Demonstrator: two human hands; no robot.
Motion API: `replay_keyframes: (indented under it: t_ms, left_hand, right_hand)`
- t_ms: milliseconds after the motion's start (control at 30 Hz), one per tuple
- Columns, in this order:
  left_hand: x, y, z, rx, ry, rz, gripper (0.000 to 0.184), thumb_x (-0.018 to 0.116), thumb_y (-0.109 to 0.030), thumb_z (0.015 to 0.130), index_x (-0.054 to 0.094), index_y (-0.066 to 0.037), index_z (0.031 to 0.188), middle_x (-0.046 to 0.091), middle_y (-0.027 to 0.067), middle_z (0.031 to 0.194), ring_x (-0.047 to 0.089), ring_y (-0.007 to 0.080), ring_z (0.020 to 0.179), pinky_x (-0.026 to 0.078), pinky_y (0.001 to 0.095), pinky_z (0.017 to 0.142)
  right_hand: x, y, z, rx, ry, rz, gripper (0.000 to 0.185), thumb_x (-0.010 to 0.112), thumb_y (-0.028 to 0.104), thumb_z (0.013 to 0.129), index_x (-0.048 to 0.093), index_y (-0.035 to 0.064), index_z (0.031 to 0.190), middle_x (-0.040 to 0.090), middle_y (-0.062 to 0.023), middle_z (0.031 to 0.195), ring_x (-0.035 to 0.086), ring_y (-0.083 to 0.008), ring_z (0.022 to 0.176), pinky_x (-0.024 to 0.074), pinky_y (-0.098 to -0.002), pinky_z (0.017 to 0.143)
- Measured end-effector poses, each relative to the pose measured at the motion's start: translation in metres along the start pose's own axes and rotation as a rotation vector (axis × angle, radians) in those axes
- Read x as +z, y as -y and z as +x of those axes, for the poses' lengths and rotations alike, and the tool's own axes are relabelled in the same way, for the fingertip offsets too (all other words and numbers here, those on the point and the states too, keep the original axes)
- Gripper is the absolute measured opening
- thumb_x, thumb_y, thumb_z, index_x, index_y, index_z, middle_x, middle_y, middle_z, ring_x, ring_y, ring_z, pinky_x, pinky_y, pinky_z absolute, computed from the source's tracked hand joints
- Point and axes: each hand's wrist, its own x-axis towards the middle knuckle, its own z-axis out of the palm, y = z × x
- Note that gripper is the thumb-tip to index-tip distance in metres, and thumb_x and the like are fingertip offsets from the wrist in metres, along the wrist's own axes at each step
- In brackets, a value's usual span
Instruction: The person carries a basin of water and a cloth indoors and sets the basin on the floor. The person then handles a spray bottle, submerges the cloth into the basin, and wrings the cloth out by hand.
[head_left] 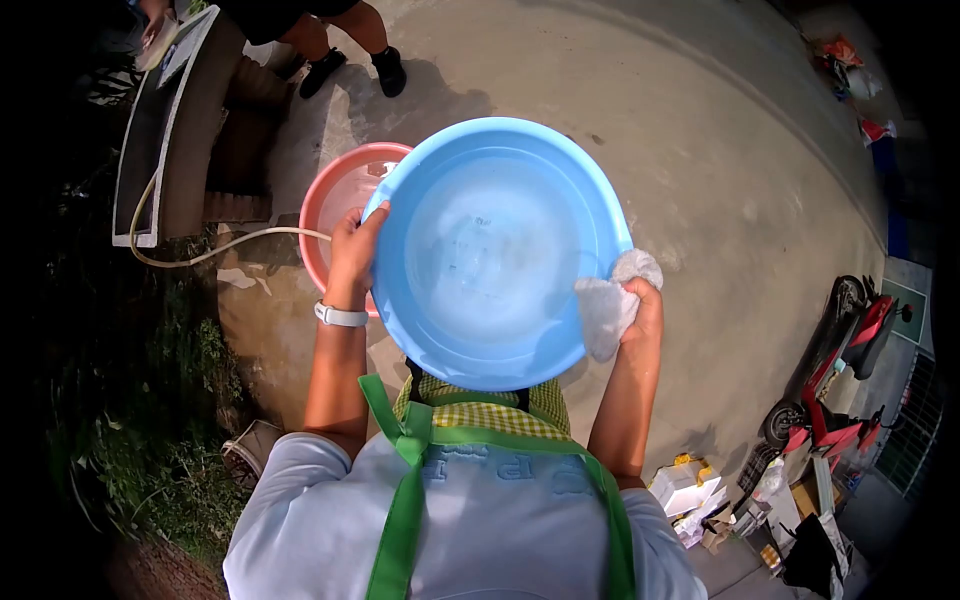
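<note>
A large round blue plastic basin [490,250] is held up in front of my body, its inside facing me. My left hand [355,245] grips the rim on the left side, thumb over the edge and the other fingers mostly hidden behind. At the right rim, my right hand [643,310] is closed round a whitish cloth [606,312], which hangs partly inside the basin and partly over its edge. Below and behind the blue basin stands a pink basin [318,210], partly covered by it, with a pale hose [265,233] running to it.
A concrete sink [190,130] stands at upper left, with another person's legs [345,35] beside it and that person's hand [155,25] over it. Plants [190,450] line the left. A red scooter [830,380] and a white box [685,487] are at right.
</note>
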Motion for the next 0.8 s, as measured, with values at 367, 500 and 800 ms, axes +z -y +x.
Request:
replay_keyframes:
  t_ms: [367,500,800]
  left_hand:
    - [0.082,-0.018,-0.011,0.004,-0.259,-0.123,0.02,0.064,-0.021,0.079,0.053,-0.005,0.072,0.059,0.0048,0.068,0.055,0.0097,0.056,0.045,0.0211,0.05]
    - [0.129,-0.029,-0.01,0.045,-0.291,-0.19,0.02,0.064,-0.022,0.079,0.055,-0.006,0.071,0.059,0.0042,0.066,0.054,0.0095,0.052,0.044,0.0209,0.048]
    - [0.257,-0.069,0.02,0.056,-0.134,-0.122,0.02,0.064,-0.022,0.079,0.055,-0.003,0.078,0.059,0.0046,0.07,0.055,0.0094,0.057,0.043,0.0206,0.049]
  right_hand:
    - [0.036,0.103,0.084,0.037,0.13,-0.188,0.032,0.054,0.004,0.059,0.057,-0.0067,0.089,0.058,-0.0129,0.081,0.058,-0.0239,0.07,0.0489,-0.0345,0.062]
    - [0.03,0.147,0.118,0.03,0.139,-0.226,0.032,0.055,0.004,0.059,0.057,-0.0075,0.089,0.057,-0.0122,0.081,0.057,-0.0238,0.069,0.0492,-0.0358,0.061]
    - [-0.009,0.255,0.169,0.046,0.054,-0.075,0.036,0.054,0.003,0.057,0.056,-0.0084,0.091,0.057,-0.014,0.081,0.058,-0.0258,0.068,0.0497,-0.0365,0.06]
